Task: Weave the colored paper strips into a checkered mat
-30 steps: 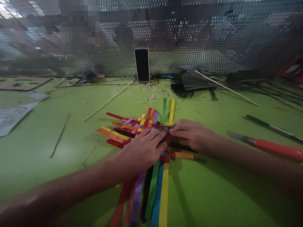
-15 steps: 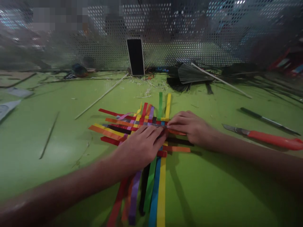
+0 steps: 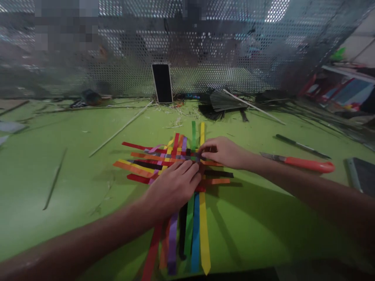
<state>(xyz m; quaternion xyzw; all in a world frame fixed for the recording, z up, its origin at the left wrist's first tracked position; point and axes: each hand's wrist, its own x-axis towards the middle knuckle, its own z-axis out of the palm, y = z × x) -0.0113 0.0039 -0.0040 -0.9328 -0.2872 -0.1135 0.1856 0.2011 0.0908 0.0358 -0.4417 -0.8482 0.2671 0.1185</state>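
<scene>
Coloured flat strips, woven across one another into a mat [image 3: 168, 156], lie on the green table [image 3: 252, 222]. My left hand [image 3: 175, 183] rests on the mat's middle, its fingers bent and close together, pressing the weave. At the mat's right edge, the fingertips of my right hand [image 3: 222, 152] are pinched at a strip near the upper right crossings. Long loose ends run toward me, among them a yellow strip [image 3: 204, 234], a blue strip [image 3: 195, 234] and a purple strip [image 3: 172, 246]. Shorter red, orange and black ends stick out sideways. The weave beneath my left palm is hidden.
To the right lie a knife with a red handle [image 3: 310, 164] and a dark pen-like tool [image 3: 303, 146]. A phone [image 3: 163, 83] leans against the perforated metal screen [image 3: 123, 74]. A dark fan-shaped brush [image 3: 224, 101] and thin sticks lie at the back. A dark device [image 3: 361, 175] sits far right.
My right hand has lifted slightly and its fingers are more arched at the mat's edge. My left hand stays on the weave. The view has shifted right and tilted up.
</scene>
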